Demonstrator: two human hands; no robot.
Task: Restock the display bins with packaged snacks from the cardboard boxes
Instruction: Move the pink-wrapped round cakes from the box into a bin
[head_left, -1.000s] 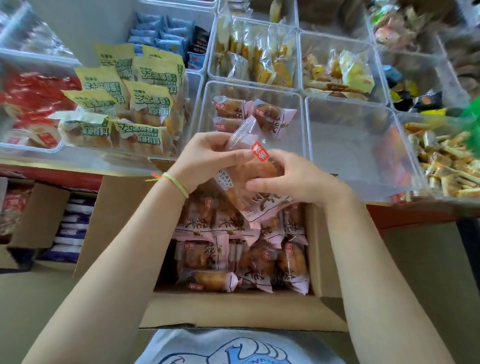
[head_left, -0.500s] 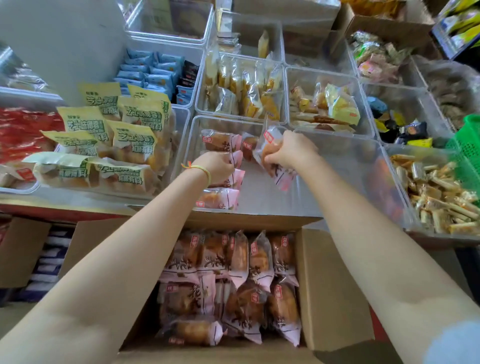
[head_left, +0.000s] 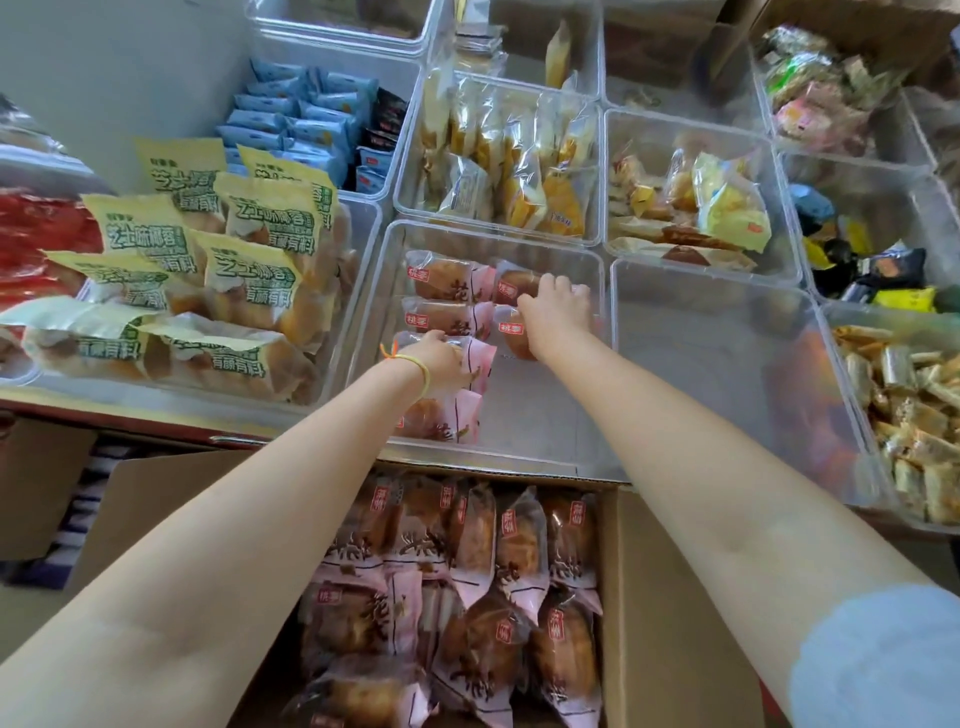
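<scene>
Snack packs: clear-pink, brown pastry | left hand grips one | right hand grips another

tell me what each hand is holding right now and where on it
Each holds a pink-wrapped pastry pack inside the clear bin: left hand on one at its middle, right hand on another at its right end.
</scene>
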